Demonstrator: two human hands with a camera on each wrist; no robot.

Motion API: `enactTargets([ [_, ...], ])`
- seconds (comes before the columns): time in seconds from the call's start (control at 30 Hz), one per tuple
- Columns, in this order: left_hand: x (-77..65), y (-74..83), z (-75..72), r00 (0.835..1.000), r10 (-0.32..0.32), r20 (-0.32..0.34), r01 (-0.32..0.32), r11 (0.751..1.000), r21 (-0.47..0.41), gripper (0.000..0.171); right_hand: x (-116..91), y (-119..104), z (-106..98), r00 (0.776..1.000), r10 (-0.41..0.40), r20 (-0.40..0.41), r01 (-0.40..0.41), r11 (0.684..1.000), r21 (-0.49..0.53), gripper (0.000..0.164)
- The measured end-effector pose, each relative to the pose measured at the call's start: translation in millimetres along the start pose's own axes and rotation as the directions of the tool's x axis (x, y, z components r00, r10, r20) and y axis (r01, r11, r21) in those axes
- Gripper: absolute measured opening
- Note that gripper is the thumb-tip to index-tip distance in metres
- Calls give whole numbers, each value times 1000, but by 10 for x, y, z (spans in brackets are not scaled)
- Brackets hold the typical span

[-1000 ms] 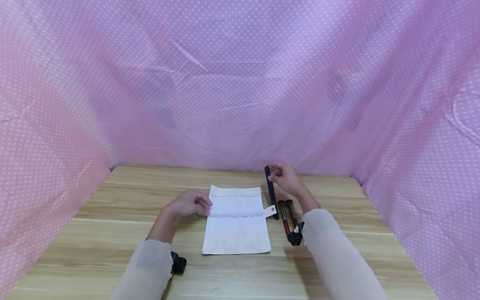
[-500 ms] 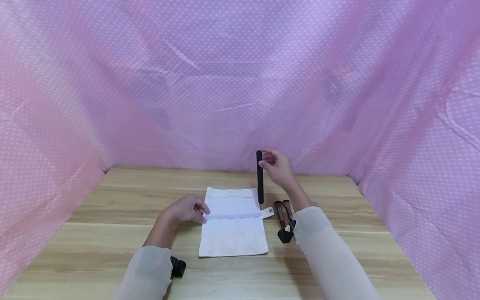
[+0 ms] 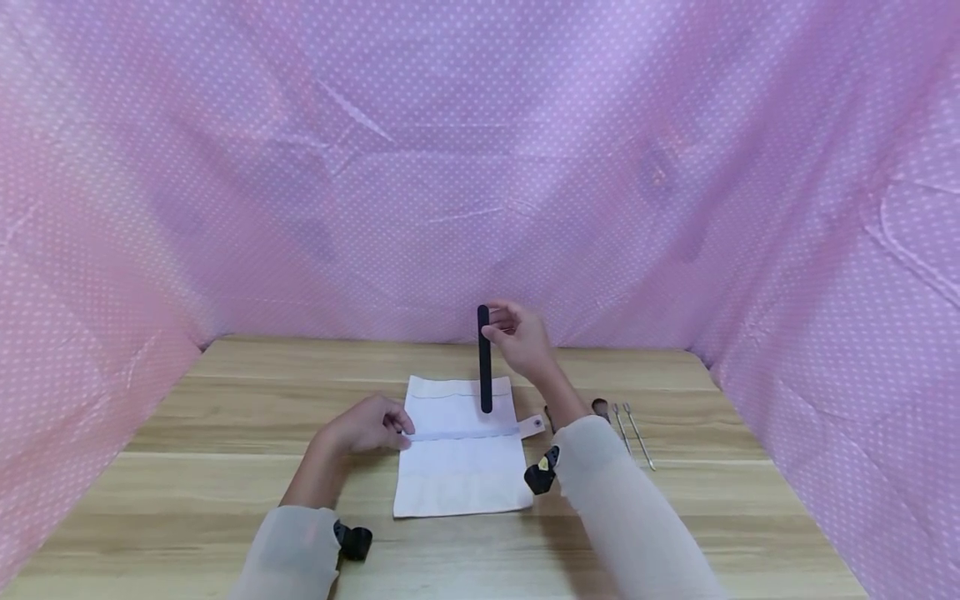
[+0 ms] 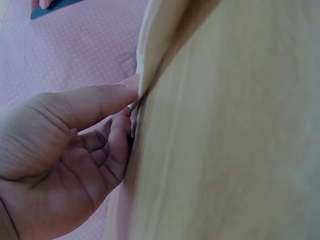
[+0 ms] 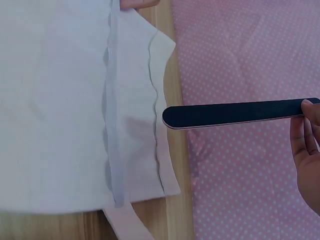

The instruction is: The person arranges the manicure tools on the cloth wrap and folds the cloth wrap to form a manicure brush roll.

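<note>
A white fabric roll-up pouch (image 3: pixel 461 483) lies unfolded on the table, its seams and pocket edges showing in the right wrist view. My left hand (image 3: pixel 367 425) pinches the pouch's left edge, the thumb on top and a finger beneath it in the left wrist view. Raised over the pouch's far part, a long black nail file (image 3: pixel 485 358) is pinched near one end by my right hand (image 3: pixel 521 342). The file's free rounded end (image 5: pixel 175 117) points down at the pouch, apart from it in the right wrist view. A short snap strap (image 3: pixel 532 426) sticks out from the pouch's right side.
Right of the pouch lie makeup brushes, one brush head (image 3: pixel 601 407) showing and the rest hidden by my right arm. Thin metal tools (image 3: pixel 637 437) lie beside them. A pink dotted curtain (image 3: pixel 480 183) surrounds the wooden table (image 3: pixel 210 483).
My right hand has lifted the nail file from beside the pouch and carried it left over the pouch. My left hand has come to pinch the pouch's edge. The metal tools are uncovered.
</note>
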State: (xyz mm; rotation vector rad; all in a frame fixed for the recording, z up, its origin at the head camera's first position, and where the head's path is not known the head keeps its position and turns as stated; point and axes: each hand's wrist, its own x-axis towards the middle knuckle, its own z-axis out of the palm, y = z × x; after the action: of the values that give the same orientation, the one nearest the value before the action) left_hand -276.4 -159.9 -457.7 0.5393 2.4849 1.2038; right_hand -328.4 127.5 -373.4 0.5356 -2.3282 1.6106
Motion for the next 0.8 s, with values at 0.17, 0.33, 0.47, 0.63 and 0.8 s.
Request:
enactTargets([
  [0.17, -28, -24, 21, 999, 38, 9, -38, 999, -32, 8, -15, -29, 134, 1000, 18, 14, -19, 999, 26, 37],
  [0.33, -66, -24, 39, 998, 66, 23, -63, 991, -119, 2, -23, -31, 234, 999, 42, 20, -42, 999, 32, 37],
  [0.47, -88, -30, 44, 996, 88, 13, -85, 984, -159, 4, -26, -32, 286, 999, 49, 22, -50, 998, 34, 37],
  [0.63, -89, -45, 47, 994, 111, -17, -112, 982, -152, 13, -32, -40, 350, 999, 36, 23, -37, 998, 47, 37],
  [0.8, -99, -64, 66, 994, 108, -1, -107, 985, -138, 19, -47, -14, 458, 1000, 26, 9, -27, 998, 63, 36],
])
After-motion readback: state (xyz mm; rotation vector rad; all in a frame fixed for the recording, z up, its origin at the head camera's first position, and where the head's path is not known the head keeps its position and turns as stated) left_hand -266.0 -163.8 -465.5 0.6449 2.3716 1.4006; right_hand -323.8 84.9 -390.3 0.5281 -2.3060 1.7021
